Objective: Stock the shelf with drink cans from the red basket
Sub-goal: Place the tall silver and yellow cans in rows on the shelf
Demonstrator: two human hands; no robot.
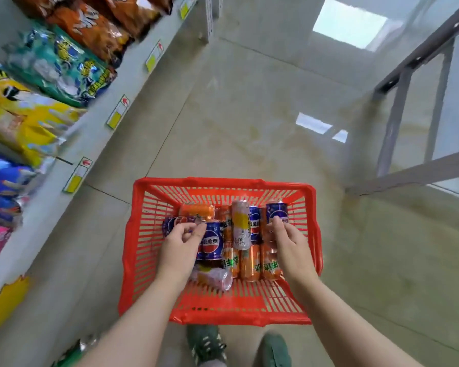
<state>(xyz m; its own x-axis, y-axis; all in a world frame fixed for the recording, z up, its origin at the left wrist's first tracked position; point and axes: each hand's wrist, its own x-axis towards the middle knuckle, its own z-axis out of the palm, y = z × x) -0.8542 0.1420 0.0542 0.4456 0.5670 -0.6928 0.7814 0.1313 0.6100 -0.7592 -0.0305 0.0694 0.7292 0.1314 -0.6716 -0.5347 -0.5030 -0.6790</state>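
Four blue cans [212, 243], five orange [250, 263], two pale [240, 225] — one basket [224, 312].

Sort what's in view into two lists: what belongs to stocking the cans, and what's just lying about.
Belongs to the job:
red basket
drink cans lying inside it
left hand and right hand, both down among the cans

Just lying about:
snack bags
yellow price tags
grey metal frame
green shoes

Plastic basket [223, 317], shiny metal cans [249, 263].
Beyond the grip, glossy tile floor [249, 115]; left of it, crinkly glossy bags [59, 64].
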